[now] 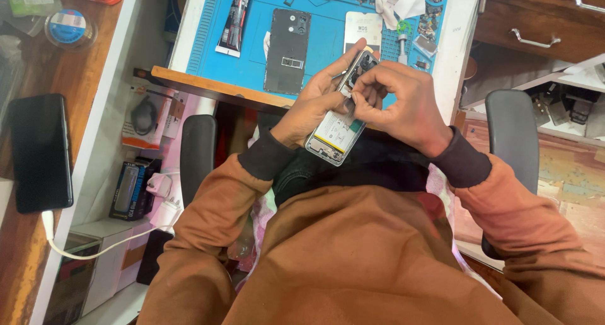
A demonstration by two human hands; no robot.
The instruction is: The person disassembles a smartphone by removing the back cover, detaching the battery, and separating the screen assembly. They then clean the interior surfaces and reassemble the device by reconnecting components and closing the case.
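The opened phone (339,120), its back off and insides showing, is held over the person's lap, the left hand (312,101) closed around its side and the right hand (397,98) pinched shut on its upper end. Beyond the hands a blue work mat (328,41) carries a dark back cover (287,51), a tube (234,19) and small parts. Far left of the grip a black phone (41,152) lies on a wooden surface (82,79).

Even, soft daylight fills the view, shadows faint, focus sharp throughout, with slight wide-angle bending at the edges.
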